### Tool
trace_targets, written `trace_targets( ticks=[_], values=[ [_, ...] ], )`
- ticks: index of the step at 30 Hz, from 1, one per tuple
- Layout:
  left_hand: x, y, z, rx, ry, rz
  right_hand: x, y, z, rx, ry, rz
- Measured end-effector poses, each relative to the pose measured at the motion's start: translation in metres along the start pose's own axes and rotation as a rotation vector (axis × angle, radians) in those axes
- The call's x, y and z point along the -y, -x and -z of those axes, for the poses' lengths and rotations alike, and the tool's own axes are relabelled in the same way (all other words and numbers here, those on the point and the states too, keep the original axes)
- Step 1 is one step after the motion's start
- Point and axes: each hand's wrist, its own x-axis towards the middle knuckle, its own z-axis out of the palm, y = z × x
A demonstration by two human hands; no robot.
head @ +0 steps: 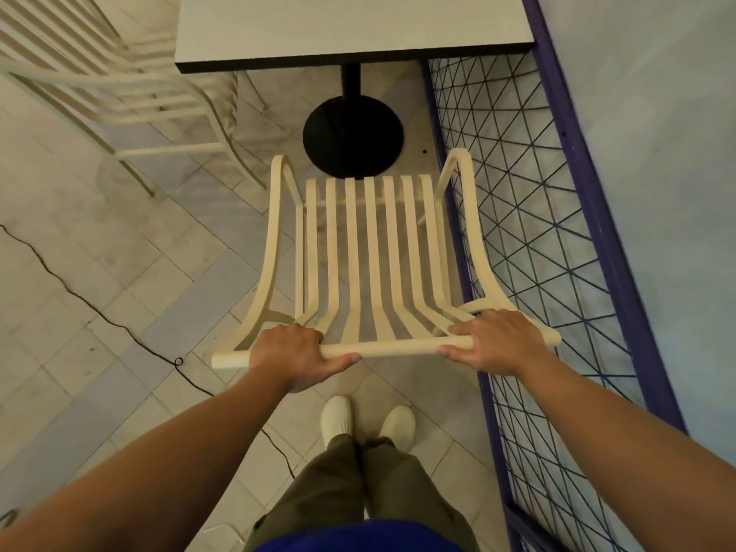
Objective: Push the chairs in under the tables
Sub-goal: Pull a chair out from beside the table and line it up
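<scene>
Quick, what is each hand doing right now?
Left hand: closed around the top rail of the cream chair.
Right hand: closed around the same rail, nearer the purple mesh fence.

The chair [372, 253] is cream, its seat and back made of parallel slats; a second chair [119, 89] of the same cream slats stands at upper left. The table [338, 25] has a pale grey top with a black edge, on a black post and round black base [353, 137]. The fence [537, 233] is purple-framed with a dark criss-cross wire mesh. The floor [99, 272] is pale marbled tile laid diagonally. Trousers [358, 484] are olive, shoes [337, 416] off-white, the shirt hem [358, 539] blue, the thin cable [79, 296] black
</scene>
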Motion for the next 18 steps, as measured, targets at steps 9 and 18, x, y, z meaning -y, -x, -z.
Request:
trace_targets(
  ticks=[9, 18],
  values=[
    [0.0028, -0.0008, -0.0039, 0.023, -0.028, -0.026, 0.0027, 0.0004, -0.0064, -0.021, -0.003, -0.059],
    [-0.0043, 0.0015, -0.0053, 0.016, -0.02, -0.017, -0.0056, -0.0002, -0.0039, 0.008, -0.033, -0.027]
  ],
)
